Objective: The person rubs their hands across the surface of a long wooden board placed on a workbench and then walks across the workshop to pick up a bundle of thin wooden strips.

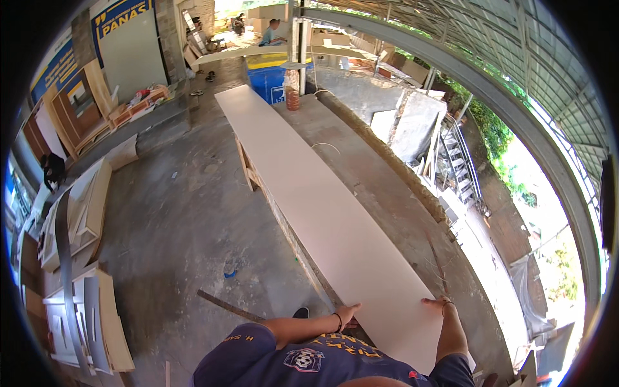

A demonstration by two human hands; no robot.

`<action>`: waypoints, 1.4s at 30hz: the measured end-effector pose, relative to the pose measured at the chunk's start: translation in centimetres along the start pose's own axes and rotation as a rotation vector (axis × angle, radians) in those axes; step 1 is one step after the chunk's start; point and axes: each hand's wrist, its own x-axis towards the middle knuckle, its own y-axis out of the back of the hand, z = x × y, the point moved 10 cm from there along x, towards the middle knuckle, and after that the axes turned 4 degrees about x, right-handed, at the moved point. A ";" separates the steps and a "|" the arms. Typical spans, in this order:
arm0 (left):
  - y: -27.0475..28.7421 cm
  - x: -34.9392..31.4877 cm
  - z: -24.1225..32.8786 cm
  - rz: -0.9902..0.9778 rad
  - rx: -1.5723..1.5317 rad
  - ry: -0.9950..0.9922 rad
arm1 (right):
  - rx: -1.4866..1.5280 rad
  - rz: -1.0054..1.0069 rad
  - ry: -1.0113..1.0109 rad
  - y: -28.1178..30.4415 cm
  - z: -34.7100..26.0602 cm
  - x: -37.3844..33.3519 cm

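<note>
A long, flat white board [316, 193] stretches from my body to the far middle of the view. My left hand [348, 315] grips its left edge, thumb on top and some fingers underneath. On the opposite edge, my right hand [440, 304] holds the board with its thumb over the top; its other fingers are mostly hidden. The board lies along a narrow wooden support [247, 164], whose legs show on its left side.
A blue bin [265, 82] stands past the board's far end, beside a post. Left are stacked white panels [80, 216] and cabinet-like pieces [87, 322]. A low ledge [387, 174] runs along the right. One person [271, 33] is far ahead, another [53, 169] far left.
</note>
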 end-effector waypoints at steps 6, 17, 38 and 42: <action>-0.1 0.5 -0.4 -0.005 -0.039 0.003 | 0.013 -0.012 -0.017 -0.1 -0.5 -1.7; -0.1 -1.0 0.3 0.028 0.011 -0.017 | -0.005 0.004 0.002 -0.4 0.6 0.4; 0.0 0.4 -0.4 0.024 -0.035 0.007 | -0.009 0.003 0.005 -0.7 2.0 2.9; 0.1 0.3 -0.3 0.026 -0.036 -0.008 | -0.036 -0.006 0.015 -0.1 -0.4 -0.6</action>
